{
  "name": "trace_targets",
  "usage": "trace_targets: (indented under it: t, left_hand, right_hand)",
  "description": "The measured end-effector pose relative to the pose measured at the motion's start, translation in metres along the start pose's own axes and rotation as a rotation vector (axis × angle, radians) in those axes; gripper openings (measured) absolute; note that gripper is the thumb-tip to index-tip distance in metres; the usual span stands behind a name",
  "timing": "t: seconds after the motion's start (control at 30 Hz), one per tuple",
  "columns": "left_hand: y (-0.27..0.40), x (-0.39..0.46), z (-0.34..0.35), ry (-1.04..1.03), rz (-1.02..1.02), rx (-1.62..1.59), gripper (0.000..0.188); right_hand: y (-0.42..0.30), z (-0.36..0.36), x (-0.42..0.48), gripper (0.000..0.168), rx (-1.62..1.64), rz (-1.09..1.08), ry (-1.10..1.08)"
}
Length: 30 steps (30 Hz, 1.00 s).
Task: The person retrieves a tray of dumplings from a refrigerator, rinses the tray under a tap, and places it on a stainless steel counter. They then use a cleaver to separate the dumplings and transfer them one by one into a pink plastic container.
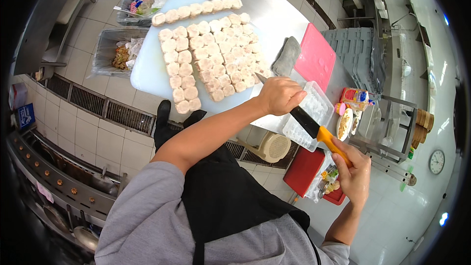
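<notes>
My right hand grips the yellow handle of a knife with a long dark blade. My left hand is closed over the blade near its far end, and the tip pokes out beyond the knuckles. How the fingers meet the blade underneath is hidden. Past that tip, a white cutting board bears rows of pale, rounded food pieces, close together. A double strip lies apart on the left, and a single row lies along the far edge.
By my left hand are a grey cloth, a pink cutting board and a clear plastic tub on the steel table. Two lined waste bins stand left of the table. A beige stool stands below.
</notes>
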<state>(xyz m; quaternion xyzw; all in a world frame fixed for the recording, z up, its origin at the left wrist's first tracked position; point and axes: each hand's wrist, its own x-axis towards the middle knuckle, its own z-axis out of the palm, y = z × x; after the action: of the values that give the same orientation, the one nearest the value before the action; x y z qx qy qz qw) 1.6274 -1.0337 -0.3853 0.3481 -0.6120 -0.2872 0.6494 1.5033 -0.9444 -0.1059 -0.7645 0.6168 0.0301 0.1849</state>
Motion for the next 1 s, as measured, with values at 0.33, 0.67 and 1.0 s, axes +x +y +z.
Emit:
trace_targets:
  t: [0.33,0.67,1.0]
  left_hand:
    - [-0.025,-0.019,0.013,0.018,-0.058,0.024,0.032]
    - [-0.049,-0.022,-0.001,0.016,-0.102,0.071,0.037]
    - [-0.062,-0.041,0.0,-0.229,-0.082,0.128,0.033]
  right_hand:
    - [0.024,0.011,0.026,0.035,-0.041,-0.091,-0.103]
    - [-0.006,0.0,0.067,0.037,-0.105,-0.174,-0.214]
    - [0.068,0.067,0.029,0.04,0.234,0.002,-0.217]
